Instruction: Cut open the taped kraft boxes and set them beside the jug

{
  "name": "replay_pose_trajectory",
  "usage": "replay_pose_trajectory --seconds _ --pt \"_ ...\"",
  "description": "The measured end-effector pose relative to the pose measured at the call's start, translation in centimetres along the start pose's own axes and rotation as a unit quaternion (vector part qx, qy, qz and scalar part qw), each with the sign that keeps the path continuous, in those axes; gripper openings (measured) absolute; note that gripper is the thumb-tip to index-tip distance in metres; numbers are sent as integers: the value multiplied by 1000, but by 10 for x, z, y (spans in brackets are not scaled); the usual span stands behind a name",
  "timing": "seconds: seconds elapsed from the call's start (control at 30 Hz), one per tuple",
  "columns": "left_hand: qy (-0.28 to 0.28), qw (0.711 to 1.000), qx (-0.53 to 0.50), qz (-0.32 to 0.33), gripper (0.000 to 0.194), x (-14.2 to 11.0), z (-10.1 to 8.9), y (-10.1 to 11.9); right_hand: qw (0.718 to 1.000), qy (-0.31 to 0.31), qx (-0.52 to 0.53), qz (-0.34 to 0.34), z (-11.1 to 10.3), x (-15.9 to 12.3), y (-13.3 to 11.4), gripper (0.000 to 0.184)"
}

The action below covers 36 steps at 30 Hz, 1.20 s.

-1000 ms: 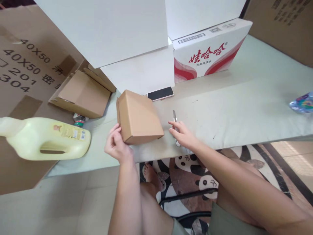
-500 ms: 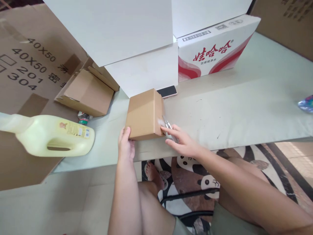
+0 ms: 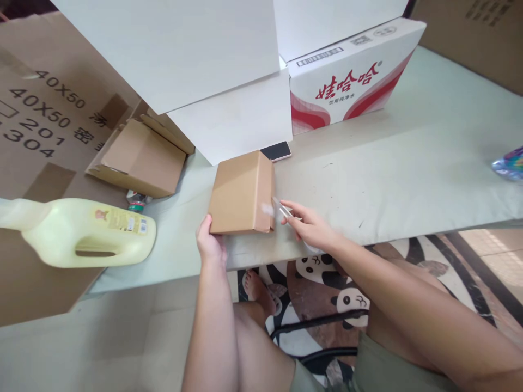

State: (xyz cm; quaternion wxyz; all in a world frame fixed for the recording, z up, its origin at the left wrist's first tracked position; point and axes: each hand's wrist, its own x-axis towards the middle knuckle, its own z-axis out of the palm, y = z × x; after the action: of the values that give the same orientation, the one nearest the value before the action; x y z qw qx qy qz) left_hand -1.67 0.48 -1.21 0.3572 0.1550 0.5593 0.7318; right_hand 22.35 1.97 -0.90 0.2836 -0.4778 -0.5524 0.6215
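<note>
A small brown cardboard box (image 3: 233, 191) rests on the cloth-covered table in front of me. My left hand (image 3: 210, 243) grips its near left corner, thumb on top and the other fingers hidden below. Pinched in my right hand (image 3: 308, 223) is a utility knife (image 3: 283, 209), its blade out and pointing at the right side of the box. The tip is close to a pale patch on that side; I cannot tell whether it touches.
Behind the box lie a dark-faced phone (image 3: 277, 151) and white boxes (image 3: 232, 117). A red-and-white carton (image 3: 351, 87) stands back right. To the left are a yellow jug (image 3: 93, 231), an open cardboard box (image 3: 141, 158) and a small bottle (image 3: 136, 202). A shiny plastic packet (image 3: 510, 165) lies far right.
The box has been turned and set flat, and my left hand has shifted with it. My right hand has picked up the utility knife from the table and brought it to the box's right side.
</note>
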Motion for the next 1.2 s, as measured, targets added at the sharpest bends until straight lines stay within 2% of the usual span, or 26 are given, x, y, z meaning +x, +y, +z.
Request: replay_pose_trajectory --seconds 0.27,0.37,0.43,0.5,0.57,0.67,0.73,0.87,1.07,1.2 --pt "31 999 -18 -12 19 -1 4 0 998 -22 60 -27 7 -4 0 53" --pt "40 999 -16 -7 21 -1 5 -1 997 -38 62 -9 11 -10 -4 55" --pt "40 999 -17 -8 22 -1 5 -3 997 -56 42 19 13 -14 -6 48" --pt "30 1000 -6 1 22 -3 4 -6 997 -65 -16 41 14 -15 -5 37" --pt "2 999 23 41 23 -5 4 -9 991 -54 -121 36 16 -14 -4 27" --pt "-38 990 73 115 26 -9 3 -13 947 -6 -320 10 19 -12 -1 26" --pt "-42 987 86 128 27 -11 4 -13 918 13 -397 11 22 -12 1 29" --pt "-23 992 71 102 25 -10 6 -11 905 17 -426 8 26 -14 2 32" --pt "19 999 5 30 23 -7 9 -10 911 57 -408 -26 22 -12 1 40" --pt "20 1000 -6 16 22 -6 9 -8 917 84 -386 -53 19 -12 -2 52"
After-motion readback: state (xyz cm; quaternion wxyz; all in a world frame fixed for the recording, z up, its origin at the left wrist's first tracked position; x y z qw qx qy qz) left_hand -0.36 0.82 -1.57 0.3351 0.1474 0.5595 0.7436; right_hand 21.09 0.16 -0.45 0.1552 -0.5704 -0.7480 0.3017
